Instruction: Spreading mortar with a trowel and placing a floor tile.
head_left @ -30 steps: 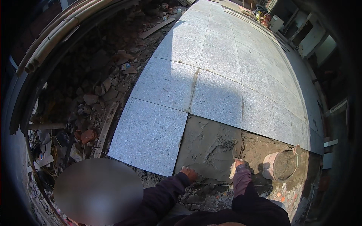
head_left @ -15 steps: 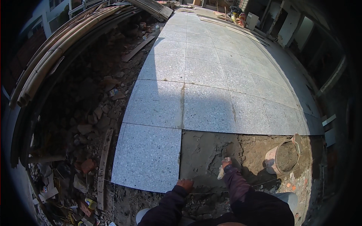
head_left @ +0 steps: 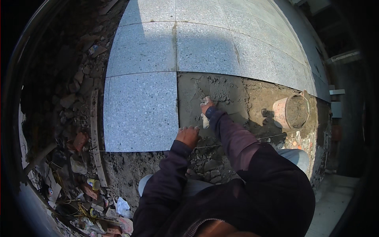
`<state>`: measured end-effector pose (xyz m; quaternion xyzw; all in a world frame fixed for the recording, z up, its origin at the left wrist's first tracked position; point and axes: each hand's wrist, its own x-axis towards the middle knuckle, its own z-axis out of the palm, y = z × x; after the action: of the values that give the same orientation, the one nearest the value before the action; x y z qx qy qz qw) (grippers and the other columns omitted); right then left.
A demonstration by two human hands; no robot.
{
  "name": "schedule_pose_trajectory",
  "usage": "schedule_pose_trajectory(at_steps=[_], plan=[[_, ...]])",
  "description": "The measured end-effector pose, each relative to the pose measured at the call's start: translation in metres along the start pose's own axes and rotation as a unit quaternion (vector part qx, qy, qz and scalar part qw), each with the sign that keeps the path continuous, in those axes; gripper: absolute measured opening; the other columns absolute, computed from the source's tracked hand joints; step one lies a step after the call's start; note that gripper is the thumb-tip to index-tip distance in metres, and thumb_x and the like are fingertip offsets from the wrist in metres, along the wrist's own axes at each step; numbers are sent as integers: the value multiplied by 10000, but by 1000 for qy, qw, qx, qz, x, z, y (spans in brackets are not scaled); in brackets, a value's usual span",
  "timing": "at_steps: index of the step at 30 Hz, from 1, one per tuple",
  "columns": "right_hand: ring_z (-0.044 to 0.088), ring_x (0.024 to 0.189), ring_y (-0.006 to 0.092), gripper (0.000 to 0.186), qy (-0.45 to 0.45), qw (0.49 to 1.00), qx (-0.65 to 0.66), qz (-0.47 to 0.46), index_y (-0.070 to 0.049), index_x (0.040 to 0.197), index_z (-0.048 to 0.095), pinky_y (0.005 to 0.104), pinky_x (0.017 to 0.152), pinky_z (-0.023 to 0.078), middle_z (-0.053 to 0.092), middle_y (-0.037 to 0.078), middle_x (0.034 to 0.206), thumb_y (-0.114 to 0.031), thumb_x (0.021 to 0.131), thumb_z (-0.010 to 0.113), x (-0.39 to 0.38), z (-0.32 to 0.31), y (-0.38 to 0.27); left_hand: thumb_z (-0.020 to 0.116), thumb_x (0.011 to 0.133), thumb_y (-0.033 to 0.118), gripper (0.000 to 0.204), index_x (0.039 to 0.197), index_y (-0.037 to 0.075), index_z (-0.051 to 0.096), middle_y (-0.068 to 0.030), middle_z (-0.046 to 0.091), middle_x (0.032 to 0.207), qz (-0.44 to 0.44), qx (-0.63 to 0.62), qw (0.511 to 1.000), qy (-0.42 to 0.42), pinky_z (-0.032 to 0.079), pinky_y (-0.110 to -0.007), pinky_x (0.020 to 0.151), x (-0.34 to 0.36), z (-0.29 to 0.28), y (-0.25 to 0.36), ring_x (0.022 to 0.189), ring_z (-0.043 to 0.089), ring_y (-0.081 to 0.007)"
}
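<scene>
Wet grey mortar (head_left: 227,91) fills the gap beside a speckled grey tile (head_left: 140,106). My right hand (head_left: 206,104) reaches into it, closed around what looks like a trowel. Its pale handle (head_left: 205,121) sticks out below the fist, while the blade is hard to tell from the mortar. My left hand (head_left: 188,136) is palm down at the near right corner of that tile, fingers bent and slightly apart, with nothing visible in it. A thin string (head_left: 213,146) runs past just below this hand.
A bucket of mortar (head_left: 281,113) stands on the rough bed at right. Laid tiles (head_left: 205,47) stretch away ahead. At left lie rubble, a wooden strip (head_left: 97,138), a broken brick (head_left: 80,141) and litter. My knees (head_left: 296,158) are over stony ground.
The view has tipped down, bringing the hands higher in the picture. My right hand has moved left across the mortar, closer to the tile. My left hand stays by the tile's corner.
</scene>
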<state>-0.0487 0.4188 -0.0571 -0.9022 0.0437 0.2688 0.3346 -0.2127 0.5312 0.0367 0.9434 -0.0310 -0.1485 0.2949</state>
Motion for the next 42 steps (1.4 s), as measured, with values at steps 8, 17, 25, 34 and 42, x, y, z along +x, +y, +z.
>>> schedule_pose_trajectory(at_steps=[8,17,25,34,42], plan=[[538,953,297,378,-88,878,-453,-124,-105,1201,395,379,824,405,529,176,1075,-222,842,401,-15,-44,-41,547,762,253,332,1022,51,503,-157,548,885,16,-14,1000,8,436,-402,693,5,-4,2,804,546,-322],[469,1076,271,423,4,907,-419,51,-142,1226,388,362,899,355,501,118,1153,-361,869,325,63,-167,84,534,767,254,391,1102,62,469,-169,542,926,0,-3,1000,-12,436,-402,724,6,-1,6,837,536,-336],[481,456,195,362,-88,990,39,100,-104,1088,402,364,383,410,475,91,661,-101,749,532,60,-145,72,561,749,241,385,1084,74,470,-141,548,894,-8,7,1000,6,426,-392,720,-9,7,13,824,541,-311],[542,512,207,392,-152,988,-27,-22,-100,1125,394,345,455,450,535,133,737,-124,756,523,12,-30,-23,570,743,227,356,1053,81,476,-120,541,892,-6,33,999,-3,413,-396,734,-6,10,24,844,535,-296],[585,605,244,478,-149,952,-234,-132,-93,1194,372,349,512,468,570,167,935,-138,745,532,28,-17,-58,582,733,233,357,1037,79,473,-115,538,897,-23,22,999,-7,412,-399,738,-11,12,21,856,533,-292]])
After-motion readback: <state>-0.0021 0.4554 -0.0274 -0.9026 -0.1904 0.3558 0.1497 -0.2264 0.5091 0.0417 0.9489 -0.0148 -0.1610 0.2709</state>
